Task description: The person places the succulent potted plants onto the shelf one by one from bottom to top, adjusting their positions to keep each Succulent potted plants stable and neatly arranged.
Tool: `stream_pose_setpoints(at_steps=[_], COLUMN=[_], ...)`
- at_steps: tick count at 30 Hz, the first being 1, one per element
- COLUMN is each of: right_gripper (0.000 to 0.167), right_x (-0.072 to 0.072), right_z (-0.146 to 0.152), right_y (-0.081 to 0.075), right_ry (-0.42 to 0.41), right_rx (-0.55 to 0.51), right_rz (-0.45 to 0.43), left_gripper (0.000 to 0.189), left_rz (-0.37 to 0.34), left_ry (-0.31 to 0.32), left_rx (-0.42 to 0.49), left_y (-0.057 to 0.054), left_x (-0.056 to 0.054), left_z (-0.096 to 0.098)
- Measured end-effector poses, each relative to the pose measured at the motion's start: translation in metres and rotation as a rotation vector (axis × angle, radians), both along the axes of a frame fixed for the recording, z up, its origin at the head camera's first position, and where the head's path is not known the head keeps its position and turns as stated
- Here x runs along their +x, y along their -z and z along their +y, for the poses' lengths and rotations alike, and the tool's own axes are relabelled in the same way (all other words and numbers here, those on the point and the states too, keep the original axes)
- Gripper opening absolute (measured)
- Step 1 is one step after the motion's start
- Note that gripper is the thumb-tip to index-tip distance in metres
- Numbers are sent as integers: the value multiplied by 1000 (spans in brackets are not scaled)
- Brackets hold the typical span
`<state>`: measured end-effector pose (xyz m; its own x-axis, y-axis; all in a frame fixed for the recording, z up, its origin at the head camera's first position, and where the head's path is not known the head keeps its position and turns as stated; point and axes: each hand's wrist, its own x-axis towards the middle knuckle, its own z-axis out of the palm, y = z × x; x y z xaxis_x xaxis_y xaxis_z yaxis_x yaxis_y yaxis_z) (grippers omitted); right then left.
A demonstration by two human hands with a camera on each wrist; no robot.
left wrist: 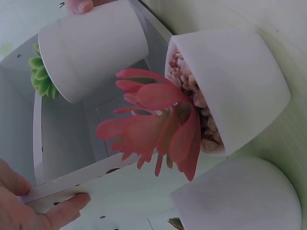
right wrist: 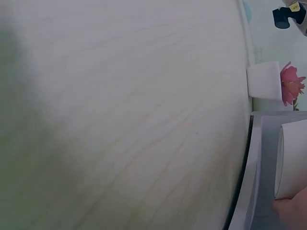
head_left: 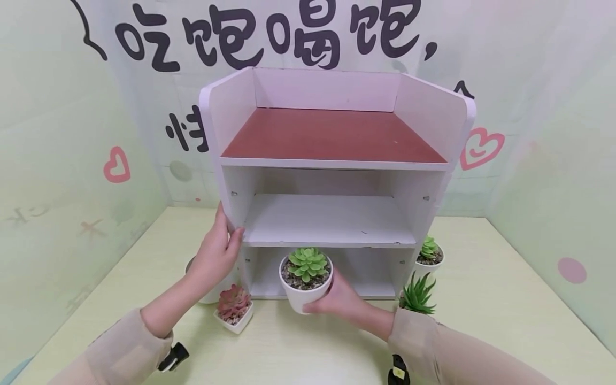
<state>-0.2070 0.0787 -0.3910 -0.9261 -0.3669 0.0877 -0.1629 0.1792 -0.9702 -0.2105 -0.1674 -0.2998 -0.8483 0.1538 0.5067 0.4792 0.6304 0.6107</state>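
Note:
A potted green succulent point(head_left: 308, 264) in a round white pot is held by my right hand point(head_left: 339, 299), its fingers around the pot's lower right side. The pot is in front of the lowest compartment of a white shelf unit point(head_left: 332, 219). My left hand point(head_left: 214, 248) grips the front edge of the shelf's left side panel, thumb on the near side. In the left wrist view, the left hand's fingers point(left wrist: 67, 208) and thumb lie on either side of that panel. Part of the right hand point(right wrist: 293, 210) shows at the pot in the right wrist view.
A red succulent in a square white pot point(head_left: 234, 310) stands left of the shelf, with another white pot partly hidden behind it. To the right are a green succulent point(head_left: 430, 251) in a white pot and a spiky green plant point(head_left: 417, 294). The unit's top board point(head_left: 332, 133) is reddish brown.

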Motion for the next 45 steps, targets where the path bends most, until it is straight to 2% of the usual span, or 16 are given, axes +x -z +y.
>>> stream_pose_setpoints(at_steps=[6,19,32,39,45], right_gripper=[99,101,100,100,101], right_x=[-7,-23,-37,-39,-40], right_z=[-11,-37,-54,-56,-56], right_y=[4,7,14,15,17], right_ry=[40,81,60,21,38], right_rx=[3,60,38,10,23], right_rz=[-34,8,32,25,19], left_gripper=[62,64,65,66,66], left_rz=[3,-12,-17,-25,-33], left_ry=[1,0,-2,-6,-10], left_rx=[-5,-1,-3,-6,-7], left_y=[0,0,-2,-1,0], left_x=[0,-1,0,0,0], left_z=[0,0,0,0,-1])
